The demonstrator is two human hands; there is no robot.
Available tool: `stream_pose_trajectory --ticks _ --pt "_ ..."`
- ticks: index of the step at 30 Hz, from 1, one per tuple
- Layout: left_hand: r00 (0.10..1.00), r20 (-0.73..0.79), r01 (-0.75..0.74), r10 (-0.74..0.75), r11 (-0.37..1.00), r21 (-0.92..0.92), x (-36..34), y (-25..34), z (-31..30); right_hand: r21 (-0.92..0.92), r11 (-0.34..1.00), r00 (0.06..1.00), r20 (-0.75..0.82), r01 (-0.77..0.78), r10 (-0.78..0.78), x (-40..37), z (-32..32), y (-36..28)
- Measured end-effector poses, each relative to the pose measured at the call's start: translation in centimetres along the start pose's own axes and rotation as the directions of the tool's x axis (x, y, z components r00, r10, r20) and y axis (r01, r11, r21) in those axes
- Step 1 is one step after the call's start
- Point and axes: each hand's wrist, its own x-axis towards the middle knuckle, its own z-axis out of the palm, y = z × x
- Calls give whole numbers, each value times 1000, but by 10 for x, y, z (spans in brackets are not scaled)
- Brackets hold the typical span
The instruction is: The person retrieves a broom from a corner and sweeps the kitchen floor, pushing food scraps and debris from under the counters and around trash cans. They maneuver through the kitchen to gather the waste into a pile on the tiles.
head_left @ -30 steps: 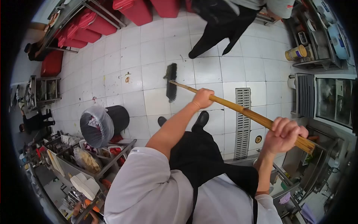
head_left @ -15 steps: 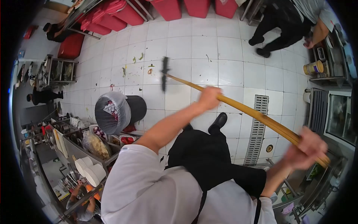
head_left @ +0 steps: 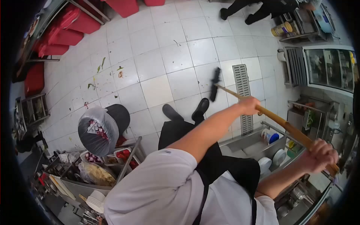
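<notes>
I hold a push broom by its long wooden handle (head_left: 279,120). My left hand (head_left: 249,105) is wrapped round the handle's lower part, with that arm reaching across my body. Near the top end, my right hand (head_left: 318,154) is closed round it, at the right of the view. The slightly blurred black broom head (head_left: 215,84) is at the tiled floor, just left of the drain grate (head_left: 242,90). Green scraps (head_left: 101,65) and an orange-brown scrap (head_left: 120,74) lie on the tiles, well left of the broom head.
A bin lined with clear plastic (head_left: 98,131) and a dark bin (head_left: 119,119) stand at left. Beside them is a rack with food containers (head_left: 96,174). Red bins (head_left: 78,20) line the upper left. Another person's legs (head_left: 258,11) show at top right. A metal sink (head_left: 247,144) is right of me.
My view has turned to the right, so the bins and scraps sit farther left. The broom head has swung rightward over the floor, close to the drain grate. Both hands keep their hold.
</notes>
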Motion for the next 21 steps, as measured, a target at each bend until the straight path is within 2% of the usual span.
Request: stream_pose_trajectory --ticks 1,2,4,5,7,8,10,11,13,15,16,17,18,19,20,21 --pt "999 -10 49 -49 997 57 -19 -13 -7 138 989 998 -9 -59 61 -8 -13 7" --pt "996 -80 -13 25 989 145 -55 -32 -18 53 997 992 -114 -48 54 -22 -3 7" --pt "986 -144 117 -82 959 259 -98 -56 -43 128 984 960 -238 -121 149 -48 10 27" --pt "978 -177 159 -109 940 302 -120 -68 -59 194 969 966 -180 -152 187 -61 15 39" --pt "947 -306 216 -104 908 360 -164 -117 -86 245 939 941 -174 -242 289 -95 37 74" --pt "930 -359 236 -81 879 413 -187 -131 -111 329 867 870 -201 -374 451 -114 51 89" --pt "884 -456 361 -105 772 522 -237 -159 -159 338 800 827 -98 -495 553 -149 85 117" --pt "859 -500 409 -108 731 546 -259 -158 -183 391 735 806 34 -555 591 -163 99 119" --pt "855 -487 467 -180 677 569 -293 -145 -217 393 716 809 155 -576 566 -168 127 105" --pt "855 -514 388 -67 741 548 -289 -117 -223 463 727 858 195 -507 475 -143 121 92" --pt "844 -537 337 11 766 547 -274 -106 -216 382 787 873 163 -485 459 -124 104 85" --pt "843 -538 299 19 814 498 -255 -95 -206 311 869 921 66 -385 384 -97 101 67" --pt "853 -523 277 11 839 469 -230 -70 -193 346 887 952 77 -305 297 -72 79 57" --pt "864 -502 246 -14 884 398 -202 -38 -179 240 954 983 70 -179 167 -48 58 42" --pt "878 -478 168 12 928 331 -177 -26 -161 421 898 991 33 -132 130 -25 51 16" --pt "915 -402 148 12 920 364 -155 0 -148 464 880 995 31 -100 97 -14 36 -9"
